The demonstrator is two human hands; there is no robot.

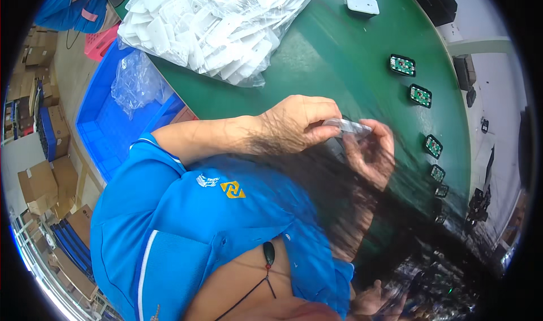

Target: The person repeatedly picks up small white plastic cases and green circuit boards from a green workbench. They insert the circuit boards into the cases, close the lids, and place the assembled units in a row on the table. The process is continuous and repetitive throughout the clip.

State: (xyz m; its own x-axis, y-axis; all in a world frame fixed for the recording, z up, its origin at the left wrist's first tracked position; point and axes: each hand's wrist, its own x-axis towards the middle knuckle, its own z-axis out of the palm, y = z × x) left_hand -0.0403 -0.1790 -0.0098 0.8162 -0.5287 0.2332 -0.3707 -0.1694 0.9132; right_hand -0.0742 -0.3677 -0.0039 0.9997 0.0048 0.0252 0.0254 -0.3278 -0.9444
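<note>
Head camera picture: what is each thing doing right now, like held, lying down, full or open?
Left hand: closed, pinching the white plastic piece.
Right hand: fingers curled, holding the same piece from below.
White plastic piece: held above the green table.
Clear bag of white parts: full, lying on the table.
Black-framed circuit boards: lying flat, in a row.
Blue crate: open.

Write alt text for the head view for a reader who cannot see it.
Both hands, left hand and right hand, hold a small clear plastic part above a green belt. A row of small circuit boards lies along the belt at right, with a bag of white parts at the top and a blue crate at left.
</note>
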